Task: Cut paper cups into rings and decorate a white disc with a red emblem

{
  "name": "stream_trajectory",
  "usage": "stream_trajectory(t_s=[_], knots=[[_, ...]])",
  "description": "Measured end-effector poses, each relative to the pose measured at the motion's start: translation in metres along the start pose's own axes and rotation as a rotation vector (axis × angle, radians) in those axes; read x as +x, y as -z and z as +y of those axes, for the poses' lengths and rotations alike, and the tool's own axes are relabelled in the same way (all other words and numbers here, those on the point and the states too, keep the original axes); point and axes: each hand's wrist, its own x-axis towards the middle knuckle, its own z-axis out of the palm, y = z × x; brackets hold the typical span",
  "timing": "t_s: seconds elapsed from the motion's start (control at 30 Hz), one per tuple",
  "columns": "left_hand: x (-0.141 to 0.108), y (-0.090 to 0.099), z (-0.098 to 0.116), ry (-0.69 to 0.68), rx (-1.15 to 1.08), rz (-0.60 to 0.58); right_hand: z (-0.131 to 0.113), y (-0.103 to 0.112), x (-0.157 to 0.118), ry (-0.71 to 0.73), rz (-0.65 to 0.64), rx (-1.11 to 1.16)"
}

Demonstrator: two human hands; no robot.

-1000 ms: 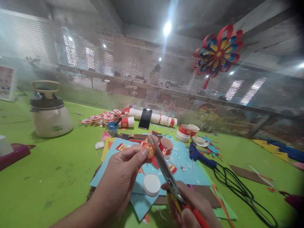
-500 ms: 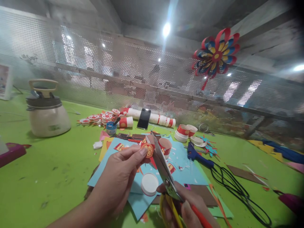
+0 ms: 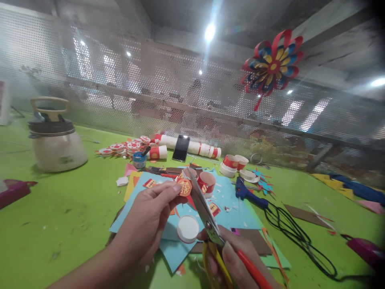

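Note:
Between thumb and fingers, my left hand [image 3: 152, 216] pinches a small red paper piece [image 3: 184, 187] with a gold character on it. My right hand [image 3: 231, 257] is closed around the red and yellow handles of metal scissors [image 3: 206, 212]. The blades point up and away, slightly parted at the tips, right beside the red piece's edge. Below the hands lies light blue paper [image 3: 240, 212] with scraps on it. A white round lid [image 3: 188, 229] rests on the paper between my hands. Just behind the blades stands a red and white paper ring [image 3: 207, 184].
A blue glue gun [image 3: 249, 194] with a coiled black cable lies right. Behind are a phone [image 3: 181, 148], a white tube [image 3: 195, 146], a blue jar [image 3: 139, 160] and cup pieces [image 3: 230, 165]. A beige kettle [image 3: 57, 148] stands left; a paper flower [image 3: 273, 66] hangs above.
The scissor blades have shifted slightly along the red piece, and their gap looks a little narrower. The whole view has moved a little, and both hands keep their holds.

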Motion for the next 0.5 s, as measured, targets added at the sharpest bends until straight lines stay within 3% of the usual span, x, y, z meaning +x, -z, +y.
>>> stream_trajectory(t_s=[0.5], knots=[[-0.0015, -0.0033, 0.0032, -0.002, -0.004, -0.028, -0.0008, -0.0008, -0.0016, 0.002, 0.014, -0.005]])
